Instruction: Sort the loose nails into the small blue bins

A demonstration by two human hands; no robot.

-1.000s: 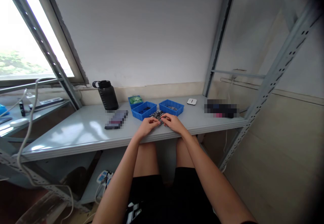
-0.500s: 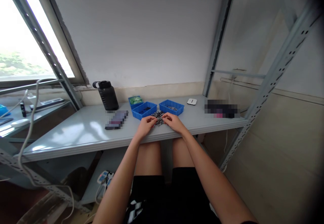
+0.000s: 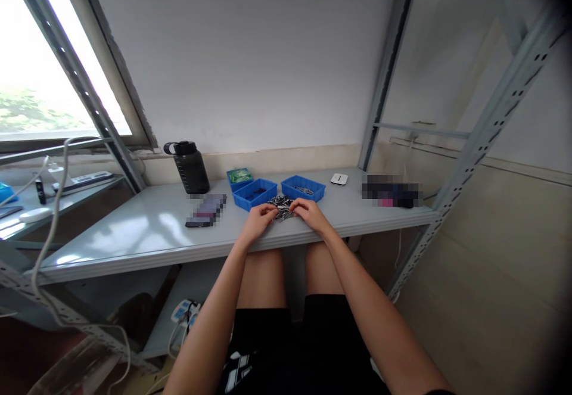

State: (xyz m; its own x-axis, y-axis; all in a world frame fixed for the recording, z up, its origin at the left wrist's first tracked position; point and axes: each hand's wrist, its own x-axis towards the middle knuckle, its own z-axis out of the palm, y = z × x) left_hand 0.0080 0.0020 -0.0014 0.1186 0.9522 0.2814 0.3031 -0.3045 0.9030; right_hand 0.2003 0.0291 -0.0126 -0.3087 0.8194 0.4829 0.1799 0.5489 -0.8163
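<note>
Grey tabletop (image 3: 353, 207), front edge: left hand (image 3: 259, 222), right hand (image 3: 311, 214) half-curled at silvery-black metal pile (image 3: 282, 207), hold unclear. Blue plastic bins (image 3: 245, 203): green stuff (image 3: 240, 176), dark bits (image 3: 257, 193), silvery bits (image 3: 304, 190).

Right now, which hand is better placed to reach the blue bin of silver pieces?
Probably the right hand: it is at the right side of the pile, just in front of the silver bin. The left hand is farther left.

Before me, a loose heap of small, slender metal pieces (image 3: 282, 204) lies on the grey tabletop (image 3: 348, 207) near its front edge: silver and dark, jumbled at many angles, individual shapes unclear.
</note>
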